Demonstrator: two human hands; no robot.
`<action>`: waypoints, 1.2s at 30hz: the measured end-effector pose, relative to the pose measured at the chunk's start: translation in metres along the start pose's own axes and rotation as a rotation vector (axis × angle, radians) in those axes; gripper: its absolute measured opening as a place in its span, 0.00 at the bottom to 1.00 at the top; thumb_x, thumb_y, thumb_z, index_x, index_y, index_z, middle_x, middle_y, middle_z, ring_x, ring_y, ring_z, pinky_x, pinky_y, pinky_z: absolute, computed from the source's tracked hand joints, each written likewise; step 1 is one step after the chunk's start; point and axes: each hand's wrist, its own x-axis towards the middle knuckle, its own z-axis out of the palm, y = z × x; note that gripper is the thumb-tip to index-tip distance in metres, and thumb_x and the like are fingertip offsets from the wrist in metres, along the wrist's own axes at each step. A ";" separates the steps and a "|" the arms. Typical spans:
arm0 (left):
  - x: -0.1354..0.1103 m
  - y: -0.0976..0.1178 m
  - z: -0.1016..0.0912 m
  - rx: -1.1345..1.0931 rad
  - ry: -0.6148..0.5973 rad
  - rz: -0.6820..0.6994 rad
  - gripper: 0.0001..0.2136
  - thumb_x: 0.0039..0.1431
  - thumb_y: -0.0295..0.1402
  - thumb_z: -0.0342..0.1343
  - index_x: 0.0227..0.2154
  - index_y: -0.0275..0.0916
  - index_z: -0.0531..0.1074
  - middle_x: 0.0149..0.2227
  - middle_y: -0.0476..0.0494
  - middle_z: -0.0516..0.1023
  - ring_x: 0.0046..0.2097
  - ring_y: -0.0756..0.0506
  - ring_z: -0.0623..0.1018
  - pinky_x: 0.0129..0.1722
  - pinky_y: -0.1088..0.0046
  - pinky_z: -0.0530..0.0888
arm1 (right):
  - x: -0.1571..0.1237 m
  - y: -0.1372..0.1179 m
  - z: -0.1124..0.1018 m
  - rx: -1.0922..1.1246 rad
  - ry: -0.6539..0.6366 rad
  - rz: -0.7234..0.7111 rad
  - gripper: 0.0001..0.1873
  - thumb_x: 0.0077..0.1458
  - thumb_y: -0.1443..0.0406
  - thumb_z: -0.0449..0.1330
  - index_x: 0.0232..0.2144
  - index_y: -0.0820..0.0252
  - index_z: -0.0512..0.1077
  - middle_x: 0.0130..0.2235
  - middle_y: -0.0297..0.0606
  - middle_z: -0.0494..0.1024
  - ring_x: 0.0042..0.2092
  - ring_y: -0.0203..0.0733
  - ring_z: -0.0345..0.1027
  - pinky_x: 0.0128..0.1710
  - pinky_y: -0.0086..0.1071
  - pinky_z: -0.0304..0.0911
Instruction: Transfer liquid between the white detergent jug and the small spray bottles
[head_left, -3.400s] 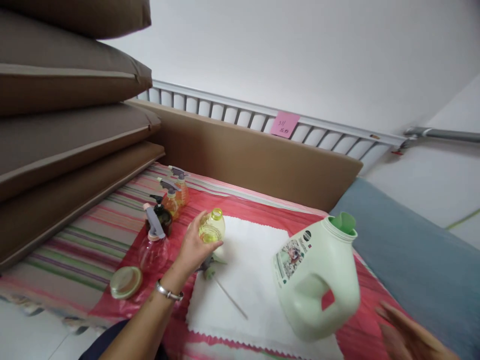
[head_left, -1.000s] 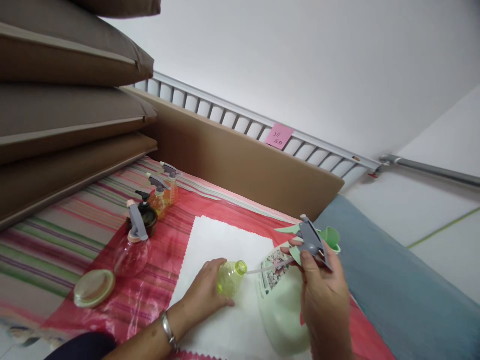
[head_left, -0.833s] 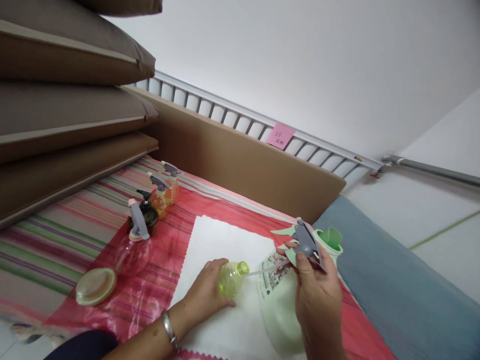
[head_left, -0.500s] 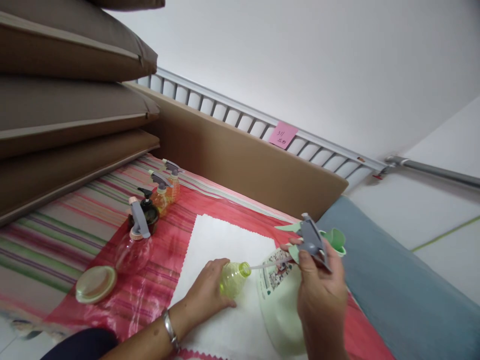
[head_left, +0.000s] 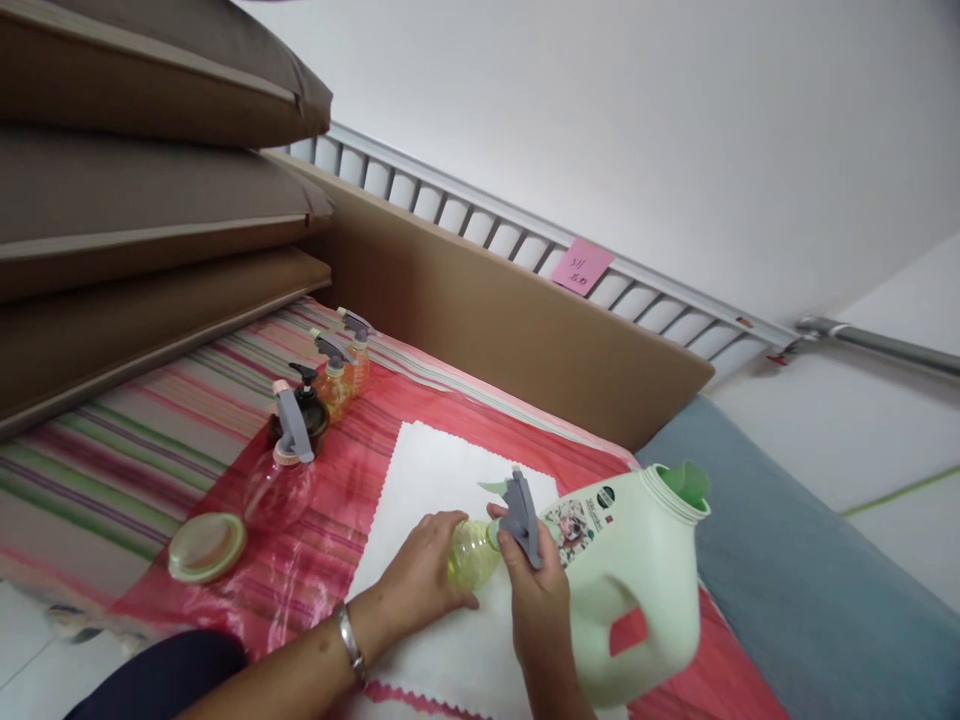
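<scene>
My left hand (head_left: 425,568) is wrapped round a small clear bottle (head_left: 474,556) of yellow-green liquid, tilted over the white sheet (head_left: 420,480). My right hand (head_left: 541,590) grips a grey spray trigger head (head_left: 519,517) with a light green lever, set against the bottle's mouth. Whether it is screwed on, I cannot tell. Its tube is out of sight from here. Just right of my right hand stands a large pale green jug (head_left: 660,570) with a flower label, a handle and an uncapped mouth with a green spout.
At the left are a clear spray bottle (head_left: 279,492), a dark pump bottle (head_left: 311,415), two amber spray bottles (head_left: 335,385) and a round pale green lid (head_left: 206,548). Brown cushions (head_left: 150,190) are stacked at the left. A brown board (head_left: 480,300) stands behind, beside a blue-grey surface (head_left: 795,560).
My right hand has moved left and down, bringing the spray head from above the jug to the bottle's mouth. The tube between them no longer shows. The view has shifted slightly.
</scene>
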 end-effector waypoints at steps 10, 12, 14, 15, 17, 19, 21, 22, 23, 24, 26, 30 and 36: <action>0.000 -0.001 -0.001 0.002 -0.002 0.004 0.39 0.30 0.31 0.70 0.51 0.38 0.62 0.50 0.37 0.69 0.52 0.37 0.68 0.52 0.57 0.65 | 0.007 0.004 -0.016 0.006 -0.174 0.015 0.19 0.47 0.57 0.62 0.41 0.58 0.70 0.45 0.42 0.77 0.49 0.53 0.67 0.51 0.47 0.60; 0.000 -0.002 0.000 0.000 0.003 0.009 0.39 0.30 0.31 0.70 0.51 0.38 0.62 0.50 0.37 0.70 0.52 0.37 0.68 0.52 0.57 0.66 | 0.009 0.002 -0.012 0.037 -0.123 0.023 0.19 0.43 0.57 0.64 0.37 0.58 0.70 0.39 0.40 0.79 0.45 0.53 0.70 0.47 0.47 0.62; 0.000 -0.002 0.000 -0.001 0.007 0.010 0.39 0.30 0.31 0.70 0.50 0.38 0.62 0.50 0.37 0.70 0.52 0.37 0.68 0.51 0.58 0.66 | 0.009 0.002 -0.008 0.058 -0.095 0.044 0.20 0.39 0.58 0.66 0.36 0.58 0.69 0.36 0.39 0.78 0.42 0.51 0.70 0.46 0.46 0.63; 0.000 -0.002 0.000 0.001 0.006 0.007 0.39 0.30 0.32 0.70 0.50 0.39 0.63 0.49 0.37 0.70 0.51 0.37 0.68 0.51 0.58 0.66 | 0.009 0.001 -0.006 0.072 -0.085 0.057 0.22 0.39 0.59 0.67 0.37 0.58 0.68 0.36 0.39 0.78 0.42 0.51 0.70 0.46 0.47 0.63; 0.001 -0.003 0.000 0.005 -0.002 0.005 0.39 0.30 0.33 0.70 0.50 0.39 0.63 0.49 0.38 0.71 0.51 0.36 0.68 0.50 0.58 0.67 | 0.007 0.001 -0.004 0.117 -0.081 0.097 0.25 0.40 0.58 0.65 0.42 0.58 0.67 0.41 0.42 0.77 0.46 0.51 0.69 0.49 0.47 0.61; 0.001 -0.003 0.000 0.002 -0.009 0.006 0.39 0.29 0.33 0.70 0.50 0.38 0.63 0.48 0.38 0.71 0.50 0.36 0.68 0.50 0.58 0.67 | 0.005 0.001 -0.003 0.159 -0.103 0.134 0.26 0.43 0.56 0.63 0.45 0.58 0.67 0.47 0.43 0.75 0.51 0.51 0.65 0.53 0.48 0.57; 0.000 -0.003 0.000 -0.005 -0.006 0.006 0.39 0.29 0.33 0.70 0.50 0.39 0.63 0.49 0.38 0.70 0.50 0.37 0.68 0.49 0.58 0.67 | 0.003 0.001 -0.003 0.177 -0.119 0.156 0.24 0.45 0.55 0.63 0.44 0.59 0.68 0.49 0.44 0.74 0.53 0.51 0.64 0.54 0.47 0.55; 0.000 -0.003 0.000 -0.007 -0.002 0.003 0.39 0.29 0.33 0.70 0.50 0.39 0.63 0.49 0.38 0.70 0.50 0.37 0.68 0.49 0.58 0.67 | 0.002 0.001 -0.002 0.173 -0.118 0.155 0.23 0.45 0.56 0.63 0.42 0.59 0.69 0.48 0.45 0.74 0.52 0.50 0.64 0.54 0.46 0.55; 0.000 -0.003 0.000 -0.009 0.004 0.000 0.39 0.29 0.32 0.70 0.50 0.40 0.63 0.49 0.38 0.70 0.50 0.37 0.69 0.49 0.58 0.67 | 0.001 0.002 -0.001 0.169 -0.114 0.157 0.22 0.45 0.56 0.64 0.42 0.60 0.69 0.48 0.45 0.75 0.51 0.50 0.65 0.54 0.45 0.56; 0.000 -0.004 0.000 -0.011 0.008 -0.003 0.39 0.29 0.32 0.70 0.50 0.40 0.63 0.49 0.39 0.70 0.50 0.37 0.69 0.49 0.58 0.67 | 0.000 0.003 0.001 0.168 -0.112 0.162 0.23 0.45 0.56 0.64 0.42 0.60 0.68 0.48 0.45 0.75 0.51 0.50 0.66 0.53 0.45 0.57; -0.001 -0.004 0.000 -0.017 0.011 -0.003 0.39 0.29 0.32 0.70 0.50 0.41 0.63 0.48 0.39 0.70 0.50 0.37 0.69 0.49 0.59 0.67 | -0.002 0.006 0.003 0.187 -0.118 0.167 0.26 0.46 0.56 0.62 0.47 0.59 0.66 0.52 0.44 0.72 0.53 0.49 0.63 0.55 0.44 0.56; -0.001 -0.005 0.001 -0.007 0.005 0.019 0.39 0.28 0.33 0.71 0.50 0.41 0.63 0.48 0.39 0.70 0.50 0.37 0.69 0.50 0.58 0.67 | -0.005 0.013 0.006 0.259 -0.140 0.156 0.25 0.52 0.54 0.58 0.52 0.55 0.63 0.58 0.40 0.66 0.60 0.45 0.55 0.59 0.41 0.50; 0.000 -0.006 0.002 0.001 0.016 0.009 0.38 0.28 0.33 0.71 0.49 0.40 0.64 0.48 0.38 0.70 0.50 0.36 0.69 0.49 0.57 0.68 | -0.008 0.021 0.008 0.154 -0.089 0.119 0.27 0.53 0.54 0.57 0.54 0.55 0.62 0.57 0.40 0.67 0.59 0.46 0.56 0.57 0.41 0.53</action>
